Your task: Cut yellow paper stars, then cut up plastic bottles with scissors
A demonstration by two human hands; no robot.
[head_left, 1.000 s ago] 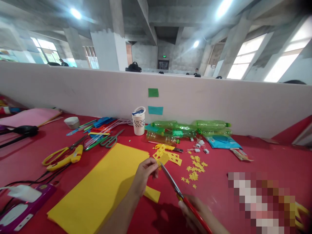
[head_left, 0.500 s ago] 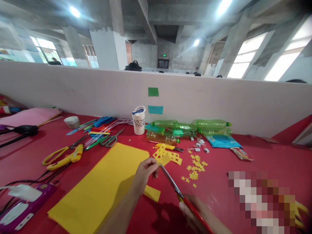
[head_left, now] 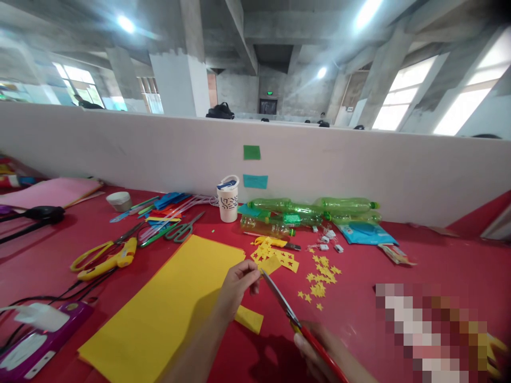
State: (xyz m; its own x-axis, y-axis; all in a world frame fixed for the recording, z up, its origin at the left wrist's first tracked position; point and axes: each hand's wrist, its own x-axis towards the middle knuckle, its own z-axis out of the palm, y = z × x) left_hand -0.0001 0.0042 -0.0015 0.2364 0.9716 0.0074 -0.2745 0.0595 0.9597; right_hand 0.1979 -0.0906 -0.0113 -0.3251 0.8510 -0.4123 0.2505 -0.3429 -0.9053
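My left hand (head_left: 240, 279) is closed in a pinch over the middle of the table. Between thumb and forefinger is a small piece of yellow paper (head_left: 261, 269), mostly hidden by the fingers. My right hand (head_left: 315, 343) is wrapped round the red handles of a pair of scissors (head_left: 284, 304). The blades point up and left, their tips at the pinched piece. Cut-out yellow stars (head_left: 319, 276) lie scattered to the right. Yellow scraps with star-shaped holes (head_left: 285, 258) lie just beyond my hands. A large yellow sheet stack (head_left: 167, 303) and a yellow strip (head_left: 250, 319) lie by my left forearm.
Green plastic bottles (head_left: 311, 208), a white cup (head_left: 229, 202) and a blue packet (head_left: 367, 233) stand or lie along the white partition (head_left: 159, 143). At left are a yellow glue gun (head_left: 115, 260), grey-handled scissors (head_left: 181, 230) and a purple power strip (head_left: 56, 335) with cables.
The view has shifted very slightly, so everything sits a little lower in the picture. My hands and the scissors hold nearly the same pose.
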